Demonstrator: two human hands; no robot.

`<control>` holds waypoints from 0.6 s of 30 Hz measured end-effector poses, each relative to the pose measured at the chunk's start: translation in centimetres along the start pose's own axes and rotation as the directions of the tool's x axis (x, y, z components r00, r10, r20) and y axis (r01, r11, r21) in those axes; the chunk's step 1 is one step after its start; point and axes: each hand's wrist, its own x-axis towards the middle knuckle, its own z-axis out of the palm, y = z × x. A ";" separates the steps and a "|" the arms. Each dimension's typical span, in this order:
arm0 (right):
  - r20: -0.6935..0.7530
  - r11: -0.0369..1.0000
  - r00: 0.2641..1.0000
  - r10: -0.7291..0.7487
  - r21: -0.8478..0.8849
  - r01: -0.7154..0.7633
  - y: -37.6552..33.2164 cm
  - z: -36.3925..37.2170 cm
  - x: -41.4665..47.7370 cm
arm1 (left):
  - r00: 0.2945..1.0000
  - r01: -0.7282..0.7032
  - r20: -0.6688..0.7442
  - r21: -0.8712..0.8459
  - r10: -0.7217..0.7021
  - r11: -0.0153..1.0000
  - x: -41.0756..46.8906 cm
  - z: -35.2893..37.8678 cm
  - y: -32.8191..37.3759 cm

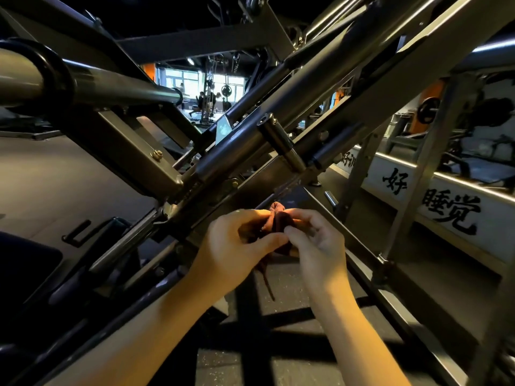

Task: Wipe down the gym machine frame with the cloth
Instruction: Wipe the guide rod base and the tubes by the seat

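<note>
A small dark red cloth (280, 222) is bunched between both hands in the lower middle of the head view. My left hand (237, 246) curls round its left side, thumb across the front. My right hand (317, 240) pinches its right side with thumb and fingers. A thin strand of the cloth hangs down below the hands. Both hands are just below a long grey diagonal beam of the gym machine frame (250, 162), which rises from lower left to upper right. Much of the cloth is hidden by my fingers.
A thick sleeve with a black collar (47, 76) juts in from the left. A short steel peg (281, 143) crosses the beam above the hands. A lower frame rail (390, 296) runs right of my right arm. A wall with painted characters (446, 210) stands at right.
</note>
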 end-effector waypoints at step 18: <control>-0.052 0.996 0.995 0.083 0.037 -0.081 1.3 -3.7 2.0 | 0.939 0.269 -0.232 0.032 -0.255 0.963 3.7 0.6 2.5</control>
